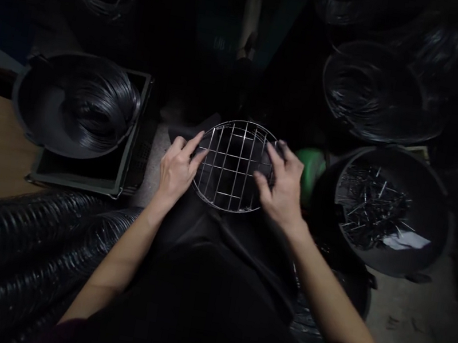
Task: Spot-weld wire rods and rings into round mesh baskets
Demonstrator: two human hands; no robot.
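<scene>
A round wire grate (234, 155) of thin shiny rods, crossed into a grid inside a ring, lies in front of me above my lap. My left hand (178, 164) holds its left rim between thumb and fingers. Over the right rim, my right hand (285, 185) has its thumb and fingers spread apart, slightly blurred; whether the fingertips touch the wires is hard to tell. Dark cloth (202, 231) covers my lap below the grate.
At left, a black basin (35, 100) with coiled wire (100, 105) sits on a crate (133, 139). Stacked wire rings (19, 231) lie below it. At right stand a basin (434, 216) of short metal rods (372, 200), a green object (310, 173) and another coil basin (400, 77).
</scene>
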